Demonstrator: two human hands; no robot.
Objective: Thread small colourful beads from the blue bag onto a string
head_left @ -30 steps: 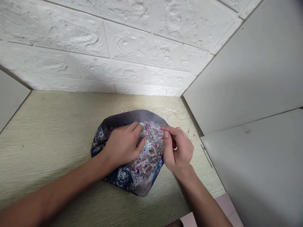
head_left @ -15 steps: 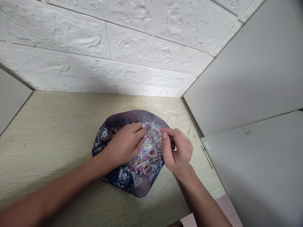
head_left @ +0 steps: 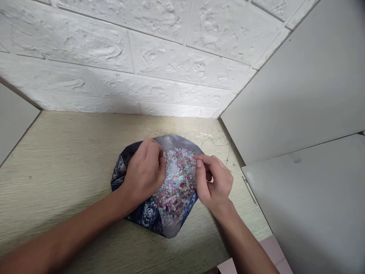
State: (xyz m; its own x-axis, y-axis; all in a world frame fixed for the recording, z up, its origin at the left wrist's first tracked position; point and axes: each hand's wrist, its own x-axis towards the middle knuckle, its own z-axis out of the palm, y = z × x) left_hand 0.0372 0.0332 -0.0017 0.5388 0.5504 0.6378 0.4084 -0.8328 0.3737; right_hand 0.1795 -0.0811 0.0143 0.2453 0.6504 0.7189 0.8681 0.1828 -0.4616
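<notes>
Left hand [head_left: 145, 169] was bare, back smooth, knuckles rounded. Right hand [head_left: 215, 180] was bare too; thumb [head_left: 201, 182] looked slender, its nail [head_left: 199, 163] short with rounded tip. Left forearm [head_left: 85, 224] was bare out to view's edge, slim, tapering toward wrist [head_left: 124, 201]. Right forearm [head_left: 242, 236] was likewise bare and smooth, narrowing at wrist, widening toward lower edge of view.

Room left of the bag [head_left: 148, 214] — white panel [head_left: 302, 95] blocks right.

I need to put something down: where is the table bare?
Largest free patch: the table between left panel, wall, pouch and left forearm. Smaller: off the pouch's near side, between left forearm and right forearm. Crowded: the beads, with left hand and right hand there; back right, strands by the cabinet.
</notes>
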